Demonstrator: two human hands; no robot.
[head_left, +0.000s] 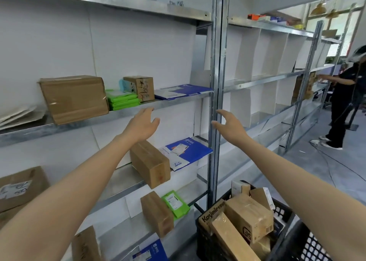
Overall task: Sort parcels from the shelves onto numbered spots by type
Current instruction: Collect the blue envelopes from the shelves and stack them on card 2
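Note:
Both my arms reach toward the metal shelving [174,102]. My left hand [143,123] hovers just below the middle shelf's front edge, fingers relaxed, holding nothing. My right hand [227,125] is spread open beside the steel upright [216,82], also holding nothing. On that shelf sit a large brown box [74,98], a stack of green mailers [122,100], a small brown box with handwriting [141,87] and flat blue-and-white envelopes [182,91]. One shelf down lie a long brown box [150,162] and a blue-and-white mailer [185,152].
A black plastic crate [283,239] with several cardboard boxes stands at lower right. Lower shelves hold a brown box [157,213], a green mailer [175,203] and more boxes at left [19,187]. Another person [344,102] works at the far right shelving; a cable runs over the floor.

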